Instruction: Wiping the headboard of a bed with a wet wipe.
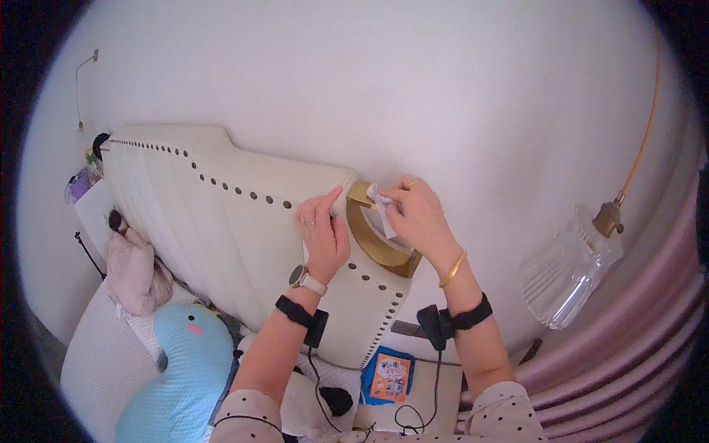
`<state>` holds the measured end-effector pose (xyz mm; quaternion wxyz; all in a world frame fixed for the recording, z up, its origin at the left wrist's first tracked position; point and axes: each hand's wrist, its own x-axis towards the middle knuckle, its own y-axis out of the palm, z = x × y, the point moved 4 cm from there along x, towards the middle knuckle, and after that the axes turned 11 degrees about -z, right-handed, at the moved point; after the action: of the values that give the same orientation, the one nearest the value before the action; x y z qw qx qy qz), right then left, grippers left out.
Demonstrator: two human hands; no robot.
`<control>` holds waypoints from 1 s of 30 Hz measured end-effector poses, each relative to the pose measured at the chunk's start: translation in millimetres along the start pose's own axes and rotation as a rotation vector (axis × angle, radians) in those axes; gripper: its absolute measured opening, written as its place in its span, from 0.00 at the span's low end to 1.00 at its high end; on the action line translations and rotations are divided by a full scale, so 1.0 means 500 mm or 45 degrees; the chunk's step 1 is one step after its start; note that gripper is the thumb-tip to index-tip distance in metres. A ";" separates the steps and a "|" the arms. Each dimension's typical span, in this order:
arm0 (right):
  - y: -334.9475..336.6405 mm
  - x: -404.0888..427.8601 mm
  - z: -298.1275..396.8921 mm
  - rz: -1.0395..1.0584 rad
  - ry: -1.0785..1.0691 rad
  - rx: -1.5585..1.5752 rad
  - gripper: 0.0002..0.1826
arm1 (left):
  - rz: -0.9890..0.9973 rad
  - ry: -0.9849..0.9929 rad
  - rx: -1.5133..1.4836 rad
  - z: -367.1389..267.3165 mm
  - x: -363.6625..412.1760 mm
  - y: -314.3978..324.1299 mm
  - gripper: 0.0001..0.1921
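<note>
My right hand pinches a thin white wipe or tissue against the gold-coloured curved trim at the corner of a bed headboard. The headboard is cream upholstery, edged with a row of dark round studs. My left hand is on the headboard just left of the trim, thumb apart from the fingers, with nothing in it. A watch is on my left wrist and a gold bangle on my right. The far part of the wipe is hidden behind my right fingers.
A ribbed glass pendant lamp hangs at the right, near a pink curtain. Below are a bedside table with an orange packet, cables from the black wrist devices, and a blue plush toy on the bed.
</note>
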<state>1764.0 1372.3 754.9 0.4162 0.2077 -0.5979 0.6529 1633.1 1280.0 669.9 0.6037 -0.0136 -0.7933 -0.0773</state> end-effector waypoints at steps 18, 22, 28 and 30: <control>0.000 -0.064 0.041 -0.262 -0.197 0.074 0.12 | -0.065 0.101 -0.098 -0.012 0.006 -0.005 0.26; -0.067 -0.094 -0.019 -0.650 0.084 0.116 0.18 | -0.023 0.023 -0.062 0.000 0.002 -0.006 0.25; -0.024 -0.136 -0.075 -0.746 0.193 0.499 0.22 | -0.043 0.107 -0.062 -0.005 -0.006 0.014 0.23; -0.031 -0.154 -0.081 -0.866 0.179 0.462 0.24 | -0.040 0.069 -0.058 0.000 -0.011 0.014 0.22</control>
<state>1829.1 1387.3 696.9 0.6054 0.4189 -0.3398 0.5853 1635.5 1287.4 665.5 0.6233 -0.0129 -0.7747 -0.1052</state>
